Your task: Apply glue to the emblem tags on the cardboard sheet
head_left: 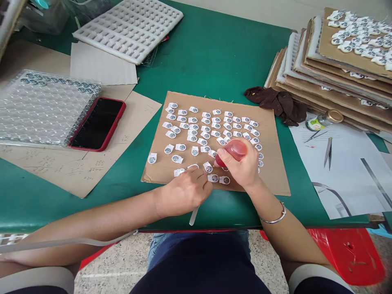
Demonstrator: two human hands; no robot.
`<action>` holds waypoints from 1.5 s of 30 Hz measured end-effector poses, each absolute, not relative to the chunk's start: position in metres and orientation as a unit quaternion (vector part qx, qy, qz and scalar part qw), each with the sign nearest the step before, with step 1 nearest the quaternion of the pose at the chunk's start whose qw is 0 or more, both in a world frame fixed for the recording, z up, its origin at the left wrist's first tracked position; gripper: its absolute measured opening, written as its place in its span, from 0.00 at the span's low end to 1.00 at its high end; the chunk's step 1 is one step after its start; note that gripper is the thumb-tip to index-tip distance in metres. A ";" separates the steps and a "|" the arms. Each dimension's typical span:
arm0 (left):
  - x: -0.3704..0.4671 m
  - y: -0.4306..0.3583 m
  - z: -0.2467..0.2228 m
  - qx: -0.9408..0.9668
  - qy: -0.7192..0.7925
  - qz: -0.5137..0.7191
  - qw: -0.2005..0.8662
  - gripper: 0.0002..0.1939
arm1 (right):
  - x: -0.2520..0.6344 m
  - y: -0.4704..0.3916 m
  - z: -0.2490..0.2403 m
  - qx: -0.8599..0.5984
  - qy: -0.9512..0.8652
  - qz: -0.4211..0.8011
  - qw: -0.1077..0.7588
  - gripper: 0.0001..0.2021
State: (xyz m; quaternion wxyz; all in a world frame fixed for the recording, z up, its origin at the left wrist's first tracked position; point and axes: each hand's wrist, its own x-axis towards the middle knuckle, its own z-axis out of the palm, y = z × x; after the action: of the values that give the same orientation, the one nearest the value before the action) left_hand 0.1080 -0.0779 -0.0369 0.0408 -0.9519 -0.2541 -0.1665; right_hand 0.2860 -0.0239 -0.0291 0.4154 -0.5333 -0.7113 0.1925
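My right hand (243, 165) is wrapped round a small red squeeze bottle (235, 149), its tip pointing down and left at one of the small white pieces (208, 167). Each piece carries a round silver-grey part, and several lie in loose rows on a brown cardboard sheet (183, 183). My left hand (185, 191) is closed at the sheet's near edge, just left of that piece. Out of the bottom of this fist sticks the rounded end of a pale, flat stick (194, 216); its other end is hidden by my fingers.
Left lie a red-cased phone (98, 124), a clear plastic tray (36, 108) and marked cardboard (76, 171). A white foam tray (128, 26) sits behind. At right are stacked cardboard sheets (309, 67), a dark cloth (280, 104), a small glass bottle (323, 121) and tweezers (328, 153) on paper.
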 end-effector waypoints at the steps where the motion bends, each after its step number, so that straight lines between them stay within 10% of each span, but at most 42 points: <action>1: 0.108 -0.077 -0.036 -0.951 -0.257 -0.168 0.034 0.10 | 0.286 -0.024 -0.029 -0.532 -0.713 0.191 0.414 0.14; 30: 0.097 -0.020 -0.004 -0.720 -0.436 -0.114 -0.528 0.03 | 0.301 -0.048 -0.021 -0.491 -0.722 0.232 0.427 0.12; 35: 0.092 -0.023 -0.015 -0.687 -0.469 -0.123 -0.541 0.04 | 0.305 -0.072 -0.040 -0.504 -0.625 0.197 0.562 0.09; 45: 0.090 -0.023 -0.019 -0.679 -0.472 -0.144 -0.543 0.05 | 0.299 -0.078 -0.050 -0.497 -0.660 0.175 0.536 0.11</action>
State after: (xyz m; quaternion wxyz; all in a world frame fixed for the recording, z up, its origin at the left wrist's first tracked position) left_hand 0.0901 -0.0225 -0.0190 -0.5433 -0.6787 -0.4725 -0.1445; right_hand 0.2993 -0.0777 -0.0499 0.5358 -0.4973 -0.6596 0.1746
